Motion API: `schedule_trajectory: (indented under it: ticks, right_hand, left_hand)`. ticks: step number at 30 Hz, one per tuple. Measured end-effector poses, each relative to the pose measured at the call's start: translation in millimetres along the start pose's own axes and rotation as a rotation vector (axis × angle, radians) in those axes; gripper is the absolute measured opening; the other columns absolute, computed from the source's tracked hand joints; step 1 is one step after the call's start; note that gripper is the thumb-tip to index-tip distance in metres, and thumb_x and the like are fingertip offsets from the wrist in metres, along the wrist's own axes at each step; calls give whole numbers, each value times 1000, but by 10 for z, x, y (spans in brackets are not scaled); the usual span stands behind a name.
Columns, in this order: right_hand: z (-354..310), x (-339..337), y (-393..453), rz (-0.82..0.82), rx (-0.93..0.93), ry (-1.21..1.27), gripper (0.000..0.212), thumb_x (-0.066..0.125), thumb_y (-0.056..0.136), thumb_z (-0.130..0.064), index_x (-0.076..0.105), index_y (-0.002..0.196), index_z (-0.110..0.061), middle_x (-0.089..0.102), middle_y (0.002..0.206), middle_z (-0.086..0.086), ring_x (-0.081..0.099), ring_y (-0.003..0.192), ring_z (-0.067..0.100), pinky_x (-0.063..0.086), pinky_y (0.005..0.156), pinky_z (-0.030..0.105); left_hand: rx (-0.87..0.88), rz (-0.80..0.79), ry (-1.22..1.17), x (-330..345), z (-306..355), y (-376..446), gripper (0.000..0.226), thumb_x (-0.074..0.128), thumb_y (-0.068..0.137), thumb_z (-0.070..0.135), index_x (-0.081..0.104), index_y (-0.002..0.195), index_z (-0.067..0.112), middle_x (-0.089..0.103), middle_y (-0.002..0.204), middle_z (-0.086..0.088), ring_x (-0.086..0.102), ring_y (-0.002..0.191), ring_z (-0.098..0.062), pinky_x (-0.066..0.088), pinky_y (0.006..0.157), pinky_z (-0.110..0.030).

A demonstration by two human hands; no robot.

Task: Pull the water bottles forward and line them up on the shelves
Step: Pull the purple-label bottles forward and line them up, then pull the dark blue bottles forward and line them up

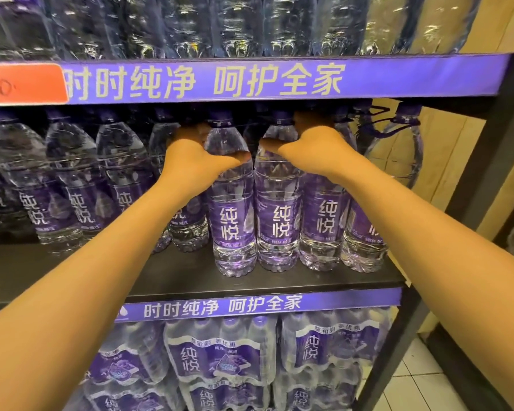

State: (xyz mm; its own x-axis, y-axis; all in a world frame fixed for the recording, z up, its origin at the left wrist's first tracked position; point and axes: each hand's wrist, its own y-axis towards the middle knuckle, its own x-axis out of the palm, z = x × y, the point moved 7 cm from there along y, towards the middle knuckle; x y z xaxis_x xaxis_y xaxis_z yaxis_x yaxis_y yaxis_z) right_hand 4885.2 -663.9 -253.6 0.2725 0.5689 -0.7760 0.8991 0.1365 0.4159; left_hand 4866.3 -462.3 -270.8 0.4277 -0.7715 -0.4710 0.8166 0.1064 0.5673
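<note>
Clear plastic water bottles w/ purple labels and purple caps stand on the dark middle shelf [279, 281]; four sit fwd near the front edge at centre-right, the rest stand further back to the left. Left hand [196, 157] wraps the shoulder of the fwd bottle [230, 203], thumb across its front, fingers behind. Right hand [312, 149] grips the neighbouring bottle [276, 209] the same way, thumb on front. The two bottles touch side by side. Purple shelf-edge strip w/ white characters [250, 78] above, orange tag [24, 83] at its left. Shrink-wrapped bottle packs [220, 351] on the shelf below.
</note>
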Motion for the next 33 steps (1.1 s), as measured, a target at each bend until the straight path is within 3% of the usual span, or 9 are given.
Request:
schedule_trajectory:
  ticks: [3,5,7,11,18,23,27,30,33]
  right_hand:
    - [-61,-30,-62,52,-37,67,72,61,84,-61,42,138,-18,62,115,12,59,72,17,37,46,25]
    - [-49,-103,-152,116,-75,96,49,65,83,-57,56,117,-22,64,98,8,60,76,4,39,53,18]
    - [46,-192,-300,183,-84,90,39,67,83,-55,57,92,-19,62,81,9,61,74,6,49,62,27]
    - [221,-311,-697,195,-152,214,61,65,86,-53,53,133,-15,60,130,-2,58,117,12,50,98,36]
    - [494,-293,-1360,102,-73,454,51,70,81,-48,57,128,-34,62,122,-16,59,112,-3,52,95,33]
    - [599,-575,-1627,99,-36,491,48,72,80,-41,58,125,-36,64,120,-17,59,113,-2,50,99,32]
    - [380,-1086,-1660,178,-136,482,45,73,79,-37,61,122,-31,66,117,-16,61,112,1,51,97,29]
    - [175,-1538,-1579,246,-229,478,43,73,77,-38,63,118,-32,68,113,-13,63,110,4,51,95,30]
    - [-22,-1954,-1336,319,-280,442,44,74,76,-38,63,118,-29,69,111,-9,64,106,4,52,95,32]
  left_hand:
    - [-1,-61,59,3,-2,-18,68,79,71,57,58,124,20,63,114,-9,59,105,-29,51,90,-44]
    - [-17,-139,91,-29,-62,-65,57,75,72,62,55,111,26,54,101,-6,52,89,-23,47,81,-40]
    - [-6,-151,120,-130,-105,-170,56,71,73,65,51,109,26,51,102,-3,47,89,-17,44,80,-34]
    - [29,-46,5,-348,-69,-577,67,69,78,59,48,135,29,56,131,13,54,118,-4,44,99,-27]
    - [-85,-85,-336,-182,100,-1148,34,71,82,47,68,112,32,73,104,14,67,99,0,51,83,-15]
    - [-3,-132,-455,-239,536,-1142,45,71,73,61,72,108,33,75,107,3,69,106,-16,48,99,-46]
    - [152,-156,-458,-258,946,-945,51,69,75,65,70,111,29,75,107,1,70,105,-18,53,95,-41]
    - [150,-146,-418,-287,1230,-621,75,69,52,84,69,103,29,74,103,4,69,102,-16,53,97,-36]
    - [294,-93,-464,-494,1695,-442,42,72,71,57,73,100,26,76,97,-2,72,94,-20,56,86,-38]
